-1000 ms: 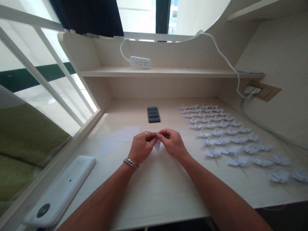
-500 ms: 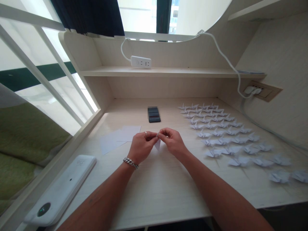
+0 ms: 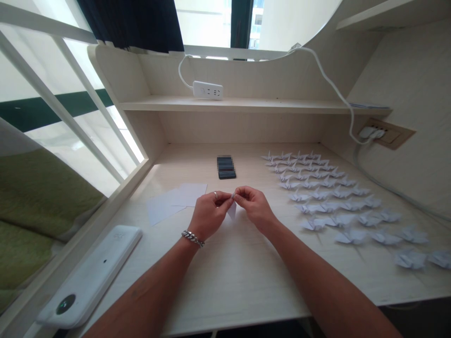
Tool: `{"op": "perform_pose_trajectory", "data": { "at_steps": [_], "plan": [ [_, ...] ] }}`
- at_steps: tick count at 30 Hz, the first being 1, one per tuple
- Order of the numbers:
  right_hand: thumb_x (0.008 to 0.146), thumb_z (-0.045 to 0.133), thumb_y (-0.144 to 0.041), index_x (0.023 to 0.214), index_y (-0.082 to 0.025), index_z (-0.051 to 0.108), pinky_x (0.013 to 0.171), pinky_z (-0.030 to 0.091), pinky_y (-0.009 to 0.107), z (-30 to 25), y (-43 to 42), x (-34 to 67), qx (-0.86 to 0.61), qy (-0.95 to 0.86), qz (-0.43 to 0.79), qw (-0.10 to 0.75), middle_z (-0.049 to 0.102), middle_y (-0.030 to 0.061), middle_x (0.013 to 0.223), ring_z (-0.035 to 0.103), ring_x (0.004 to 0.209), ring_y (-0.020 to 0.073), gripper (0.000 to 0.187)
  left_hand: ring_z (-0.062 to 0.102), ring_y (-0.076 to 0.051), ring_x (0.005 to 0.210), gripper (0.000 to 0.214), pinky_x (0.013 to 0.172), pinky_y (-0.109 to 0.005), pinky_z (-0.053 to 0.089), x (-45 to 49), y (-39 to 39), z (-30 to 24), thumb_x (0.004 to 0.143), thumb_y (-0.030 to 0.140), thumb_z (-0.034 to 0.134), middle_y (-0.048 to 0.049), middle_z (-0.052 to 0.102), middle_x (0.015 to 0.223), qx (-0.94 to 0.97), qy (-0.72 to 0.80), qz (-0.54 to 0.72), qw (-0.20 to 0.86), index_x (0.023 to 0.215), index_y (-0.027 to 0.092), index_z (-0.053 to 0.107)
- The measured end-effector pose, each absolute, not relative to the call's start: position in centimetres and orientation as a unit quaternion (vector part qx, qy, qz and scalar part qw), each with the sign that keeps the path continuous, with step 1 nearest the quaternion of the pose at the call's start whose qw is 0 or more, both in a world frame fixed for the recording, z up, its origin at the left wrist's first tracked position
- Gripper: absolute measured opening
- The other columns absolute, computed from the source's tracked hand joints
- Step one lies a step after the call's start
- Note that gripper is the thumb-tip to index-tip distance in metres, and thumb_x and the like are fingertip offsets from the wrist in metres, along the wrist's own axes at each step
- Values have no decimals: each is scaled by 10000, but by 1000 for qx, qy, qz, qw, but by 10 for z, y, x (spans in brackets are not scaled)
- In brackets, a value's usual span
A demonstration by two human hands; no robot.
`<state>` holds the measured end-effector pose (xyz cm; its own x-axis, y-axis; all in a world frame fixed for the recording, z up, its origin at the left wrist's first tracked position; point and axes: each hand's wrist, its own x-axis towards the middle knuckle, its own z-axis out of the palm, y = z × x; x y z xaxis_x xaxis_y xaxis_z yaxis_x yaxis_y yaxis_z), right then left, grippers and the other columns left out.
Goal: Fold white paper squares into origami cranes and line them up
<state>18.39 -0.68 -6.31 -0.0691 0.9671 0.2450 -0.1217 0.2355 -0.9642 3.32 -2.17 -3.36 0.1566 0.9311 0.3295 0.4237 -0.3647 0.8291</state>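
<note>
A small folded piece of white paper (image 3: 231, 210) hangs between my two hands just above the pale wooden desk (image 3: 225, 267). My left hand (image 3: 208, 213), with a ring and a chain bracelet, pinches its top from the left. My right hand (image 3: 254, 205) pinches it from the right, fingertips almost touching those of the left. Both hands are closed on the paper. Flat white sheets (image 3: 174, 201) lie on the desk just left of my left hand.
Several rows of white paper cranes (image 3: 331, 197) cover the right half of the desk. A dark phone (image 3: 226, 168) lies behind my hands. A white flat device (image 3: 89, 277) sits at the front left. A power strip (image 3: 207, 90) rests on the shelf, with its cable running to a wall socket (image 3: 382, 133).
Both hands have stayed together on the folded paper, with only small finger movements. The view has shifted slightly.
</note>
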Motion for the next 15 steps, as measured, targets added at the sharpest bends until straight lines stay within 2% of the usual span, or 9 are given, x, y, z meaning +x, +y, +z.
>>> {"op": "perform_pose_trajectory", "data": {
  "at_steps": [8, 15],
  "plan": [
    [750, 678, -338, 728, -177, 621, 693, 442, 277, -59, -9, 183, -419, -587, 418, 553, 610, 1, 712, 549, 694, 152, 173, 683, -180, 731, 189, 696, -267, 517, 35, -24, -33, 814, 324, 610, -49, 755, 829, 715, 492, 419, 268, 844, 182, 731],
    [737, 706, -335, 797, -163, 673, 726, 482, 306, -60, -9, 184, -430, -581, 416, 552, 682, 50, 786, 606, 733, 174, 185, 655, -166, 712, 204, 667, -258, 483, 34, -22, -30, 826, 311, 577, -44, 747, 814, 719, 495, 396, 284, 836, 174, 728]
  ]
}}
